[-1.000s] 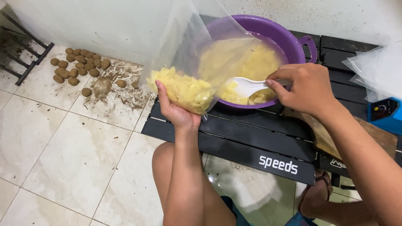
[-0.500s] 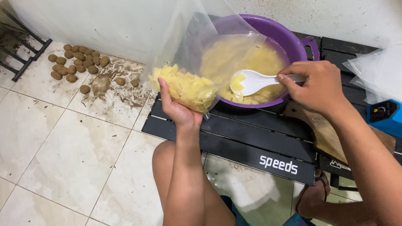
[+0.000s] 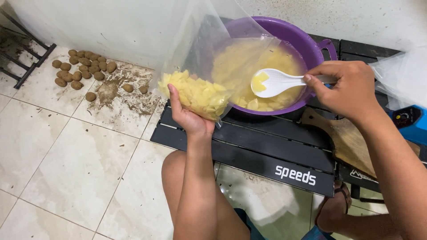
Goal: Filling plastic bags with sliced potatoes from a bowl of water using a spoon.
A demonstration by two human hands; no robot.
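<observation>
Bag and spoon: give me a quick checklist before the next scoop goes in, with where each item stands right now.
1. Bag supported from below: ok, left hand cups the filled bottom.
2. Bag mouth open toward the bowl: cannot tell, the top runs out of frame.
3. Spoon gripped: ok, right hand holds the handle.
4. Spoon loaded: ok, a few yellow pieces lie on it.
5. Spoon over the bowl, so drips fall inside: ok.
6. Pieces left in the bowl: ok, more sit in the liquid.
</observation>
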